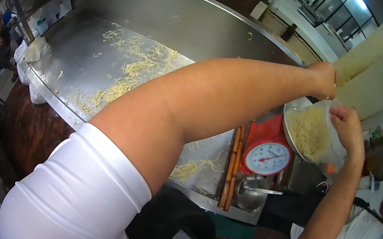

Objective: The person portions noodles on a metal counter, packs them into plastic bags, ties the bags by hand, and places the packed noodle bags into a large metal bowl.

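A clear plastic bag point(336, 143) with pale yellow noodles point(307, 131) in it rests in the round metal pan point(286, 132) of a red dial scale point(267, 158). My right hand point(349, 127) is closed on the bag's upper edge, thumb and fingers pinched together. Across the view stretches my left arm, and my left hand point(324, 80) is closed just above the pan, beside the bag's top. Its fingertips are mostly hidden, so whatever they grip cannot be made out.
Loose noodles point(134, 69) lie scattered over a large steel tray table point(76, 45) with raised walls. Two brown sticks point(232, 167) and a metal bowl point(251, 192) with a handled utensil point(267, 191) are beside the scale. Another person in a white shirt point(358, 228) is at right.
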The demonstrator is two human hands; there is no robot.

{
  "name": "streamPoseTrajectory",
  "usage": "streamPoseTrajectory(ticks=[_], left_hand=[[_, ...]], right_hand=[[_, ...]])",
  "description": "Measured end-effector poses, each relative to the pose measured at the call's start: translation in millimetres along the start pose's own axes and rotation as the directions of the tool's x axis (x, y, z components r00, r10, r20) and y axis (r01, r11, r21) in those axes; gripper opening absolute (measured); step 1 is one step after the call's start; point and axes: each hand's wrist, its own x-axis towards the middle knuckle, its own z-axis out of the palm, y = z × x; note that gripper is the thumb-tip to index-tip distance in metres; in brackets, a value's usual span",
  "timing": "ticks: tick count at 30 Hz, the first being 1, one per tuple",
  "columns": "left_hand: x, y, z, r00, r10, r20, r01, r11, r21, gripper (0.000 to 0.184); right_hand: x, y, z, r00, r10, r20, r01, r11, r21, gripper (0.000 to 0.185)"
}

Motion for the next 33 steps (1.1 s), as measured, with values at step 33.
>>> streamPoseTrajectory(ticks=[33], left_hand=[[22.9, 20.8, 59.8, 0.968, -0.096, -0.232, 0.087, 0.995, -0.050, 0.023]], right_hand=[[-14.8, -4.1, -26.6, 0.945, 0.217, -0.246, -0.032, 0.807, 0.589, 0.031]])
